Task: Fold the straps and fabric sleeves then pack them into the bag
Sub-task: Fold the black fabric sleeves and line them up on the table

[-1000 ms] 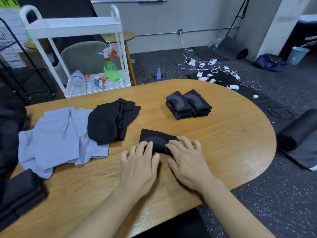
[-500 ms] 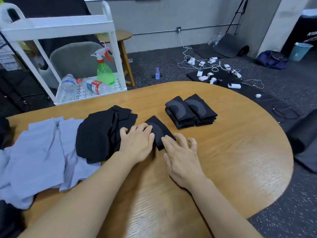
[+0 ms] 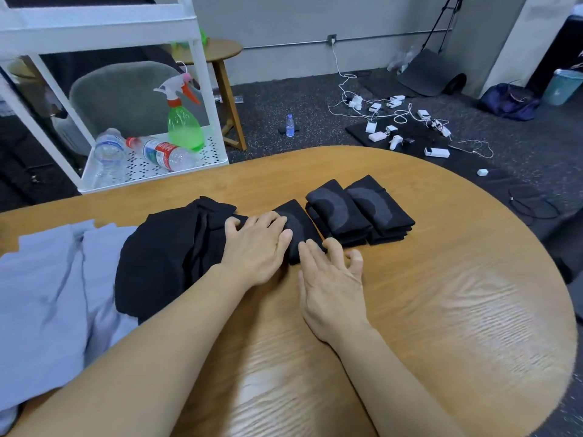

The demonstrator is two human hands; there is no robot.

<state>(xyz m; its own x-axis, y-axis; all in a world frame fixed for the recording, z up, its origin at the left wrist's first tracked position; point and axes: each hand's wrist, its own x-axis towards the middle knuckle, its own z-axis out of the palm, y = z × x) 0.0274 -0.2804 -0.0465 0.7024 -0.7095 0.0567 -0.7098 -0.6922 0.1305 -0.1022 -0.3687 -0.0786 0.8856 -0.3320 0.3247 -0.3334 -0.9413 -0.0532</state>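
— Where's the sleeve you're folding?

— The folded sleeve (image 3: pixel 298 228) lies on the wooden table (image 3: pixel 441 310), just left of the two folded stacks (image 3: pixel 359 209). My left hand (image 3: pixel 257 247) rests flat on it, fingers straight.

— And the other?

— My right hand (image 3: pixel 331 279) touches its near edge, fingers spread and relaxed, gripping nothing.

Setting: indoor workroom or studio, part office, part equipment space. Evidence: rounded wooden table (image 3: pixel 410 310); dark speckled floor (image 3: pixel 299 99) strewn with white chargers and cables (image 3: pixel 394 121); white utility cart (image 3: pixel 151 162) carrying a green spray bottle (image 3: pixel 183 124); grey wall with an outlet (image 3: pixel 332 37).
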